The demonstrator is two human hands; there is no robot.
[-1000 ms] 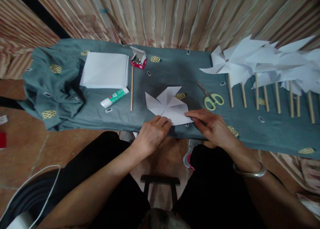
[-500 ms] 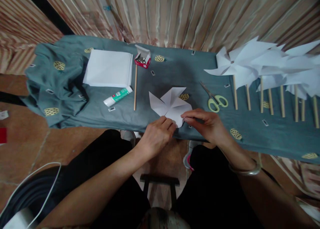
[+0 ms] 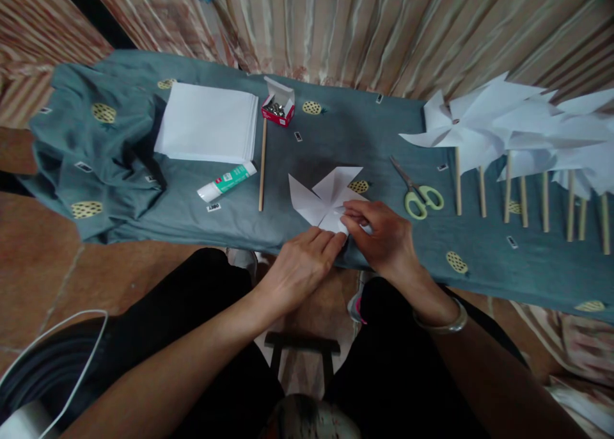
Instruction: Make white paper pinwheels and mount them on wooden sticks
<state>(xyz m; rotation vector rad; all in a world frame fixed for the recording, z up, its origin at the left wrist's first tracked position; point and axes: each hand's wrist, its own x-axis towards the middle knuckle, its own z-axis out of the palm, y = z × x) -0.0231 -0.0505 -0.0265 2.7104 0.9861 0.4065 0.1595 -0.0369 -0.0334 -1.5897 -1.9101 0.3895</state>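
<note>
Looks like a home rm w/ a makeshift craft corner, I'd say: pleated, striped curtain (image 3: 326, 32) right behind my pineapple-print tablecloth (image 3: 345, 138), brown tiled flr (image 3: 112, 272) below. Craft bits on top too, e.g. paper stack (image 3: 208, 122), glue stick (image 3: 228, 181), scissors (image 3: 415, 189) & a row of white paper pinwheels (image 3: 484, 122).

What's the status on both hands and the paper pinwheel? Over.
Left hand on white paper pinwheel, near edge. Right hand pinching paper near its centre. Green-handled scissors lie right, clear of both hands.

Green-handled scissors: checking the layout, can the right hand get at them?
Probably yes: the green-handled scissors lie near the right hand, nothing visibly between, though it's pinching the paper pinwheel.
</note>
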